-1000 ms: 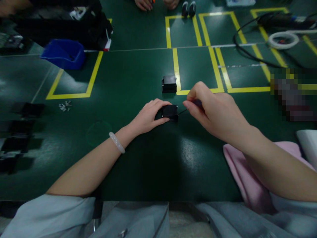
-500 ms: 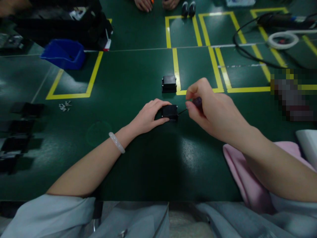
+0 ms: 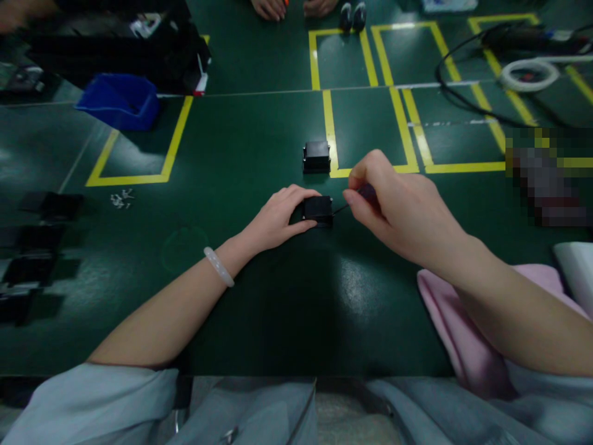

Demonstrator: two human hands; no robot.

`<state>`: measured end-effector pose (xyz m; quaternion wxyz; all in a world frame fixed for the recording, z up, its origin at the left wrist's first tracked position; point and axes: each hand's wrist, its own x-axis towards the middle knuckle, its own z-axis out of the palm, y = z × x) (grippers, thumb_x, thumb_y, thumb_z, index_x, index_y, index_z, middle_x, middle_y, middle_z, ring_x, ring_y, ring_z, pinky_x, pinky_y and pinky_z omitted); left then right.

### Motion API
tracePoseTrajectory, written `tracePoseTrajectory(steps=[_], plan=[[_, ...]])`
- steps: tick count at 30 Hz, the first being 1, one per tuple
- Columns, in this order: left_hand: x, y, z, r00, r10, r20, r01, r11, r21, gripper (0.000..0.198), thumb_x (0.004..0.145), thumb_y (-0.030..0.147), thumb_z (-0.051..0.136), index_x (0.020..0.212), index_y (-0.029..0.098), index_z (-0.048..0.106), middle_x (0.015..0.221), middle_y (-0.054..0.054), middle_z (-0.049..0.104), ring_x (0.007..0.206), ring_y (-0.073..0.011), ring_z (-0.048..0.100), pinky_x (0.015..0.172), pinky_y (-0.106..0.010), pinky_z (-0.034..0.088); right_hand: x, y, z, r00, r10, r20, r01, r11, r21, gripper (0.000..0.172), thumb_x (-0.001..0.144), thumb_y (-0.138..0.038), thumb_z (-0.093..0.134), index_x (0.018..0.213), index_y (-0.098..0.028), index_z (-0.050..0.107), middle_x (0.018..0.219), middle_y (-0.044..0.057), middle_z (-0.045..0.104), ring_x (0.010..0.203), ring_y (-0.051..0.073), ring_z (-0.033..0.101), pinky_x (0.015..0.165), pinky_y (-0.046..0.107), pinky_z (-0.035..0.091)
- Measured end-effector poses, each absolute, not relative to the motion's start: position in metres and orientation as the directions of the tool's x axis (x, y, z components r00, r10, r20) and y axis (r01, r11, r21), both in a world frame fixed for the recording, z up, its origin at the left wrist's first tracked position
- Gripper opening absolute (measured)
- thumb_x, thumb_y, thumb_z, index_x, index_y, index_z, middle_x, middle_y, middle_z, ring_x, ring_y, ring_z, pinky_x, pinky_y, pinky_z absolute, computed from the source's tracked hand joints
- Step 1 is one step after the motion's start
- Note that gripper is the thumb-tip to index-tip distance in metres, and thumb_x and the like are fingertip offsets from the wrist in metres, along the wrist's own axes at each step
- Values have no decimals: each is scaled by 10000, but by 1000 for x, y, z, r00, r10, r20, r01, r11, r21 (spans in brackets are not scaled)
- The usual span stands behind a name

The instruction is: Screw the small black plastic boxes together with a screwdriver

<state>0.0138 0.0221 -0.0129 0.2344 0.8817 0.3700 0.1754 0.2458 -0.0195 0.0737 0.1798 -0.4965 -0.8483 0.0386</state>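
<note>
A small black box (image 3: 318, 210) lies on the green table, gripped between the thumb and fingers of my left hand (image 3: 285, 213). My right hand (image 3: 393, 201) is closed around the dark handle of a screwdriver (image 3: 341, 209). Its thin shaft points left and down, and the tip meets the right side of the box, near a corner. Most of the handle is hidden by my fingers. Just beyond stands a second black box (image 3: 317, 156), touched by neither hand. Small screws (image 3: 121, 198) lie in a loose pile to the left.
Several black parts (image 3: 34, 247) line the left side. A blue bin (image 3: 120, 102) stands at the back left beside black trays. Pink cloth (image 3: 463, 321) lies under my right forearm. Cable and a white ring (image 3: 529, 75) are at the far right. Another person's hands (image 3: 271, 7) rest at the far edge.
The fingers of my right hand have turned slightly on the screwdriver handle, which shows less now. My left hand and the box have stayed put.
</note>
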Motion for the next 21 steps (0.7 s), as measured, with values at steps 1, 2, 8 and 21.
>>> tracePoseTrajectory(steps=[1, 2, 8, 21], plan=[[14, 22, -13, 664, 735, 134, 571, -615, 545, 420, 945, 367, 602, 1323, 214, 502, 1248, -78, 585, 1138, -254, 547, 972, -389, 434, 246, -19, 74, -443, 858, 259, 831, 502, -242, 249, 979, -352, 381, 1046, -170, 536, 747, 15, 628, 577, 140, 558, 521, 263, 335], [14, 22, -13, 664, 736, 130, 572, -613, 545, 417, 946, 367, 601, 1322, 216, 502, 1248, -77, 585, 1137, -254, 547, 972, -392, 434, 246, -19, 74, -439, 863, 251, 834, 495, -243, 271, 988, -377, 367, 1031, -172, 540, 728, 12, 620, 566, 137, 550, 516, 261, 329], [14, 22, -13, 662, 740, 118, 581, -606, 543, 427, 941, 371, 598, 1329, 225, 495, 1252, -78, 585, 1136, -260, 545, 968, -399, 434, 246, -20, 72, -410, 870, 276, 845, 475, -244, 264, 960, -273, 363, 1138, -156, 518, 834, 42, 665, 620, 151, 589, 536, 271, 350], [14, 22, -11, 659, 743, 117, 584, -603, 543, 423, 945, 368, 592, 1329, 218, 496, 1265, -86, 585, 1155, -267, 541, 985, -406, 430, 245, -22, 76, -427, 860, 278, 857, 483, -178, 262, 967, -260, 358, 1137, -174, 537, 788, 13, 652, 576, 122, 542, 509, 257, 287]])
